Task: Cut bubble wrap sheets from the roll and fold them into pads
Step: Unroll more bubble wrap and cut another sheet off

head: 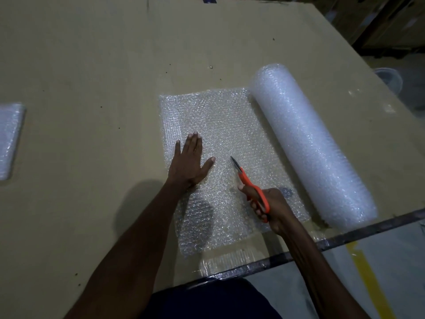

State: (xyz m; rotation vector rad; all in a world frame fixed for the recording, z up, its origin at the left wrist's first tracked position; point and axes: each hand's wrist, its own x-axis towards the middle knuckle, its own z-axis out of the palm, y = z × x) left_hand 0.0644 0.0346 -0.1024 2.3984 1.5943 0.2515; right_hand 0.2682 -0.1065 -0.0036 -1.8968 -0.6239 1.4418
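A thick roll of bubble wrap (308, 143) lies on the cardboard-covered table, at the right. A sheet (220, 125) is unrolled from it toward the left and lies flat. My left hand (189, 161) presses flat on the sheet's left part, fingers straight. My right hand (269, 206) grips orange-handled scissors (250, 183). Their blades are closed and point up-left over the middle of the sheet. A folded bubble wrap pad (9, 139) lies at the far left edge.
The brown cardboard tabletop (92, 65) stretches far back and left. Its dark front edge (345, 236) runs diagonally at the lower right, with floor and a yellow line beyond. A pale round container (391, 79) sits off the table's right side.
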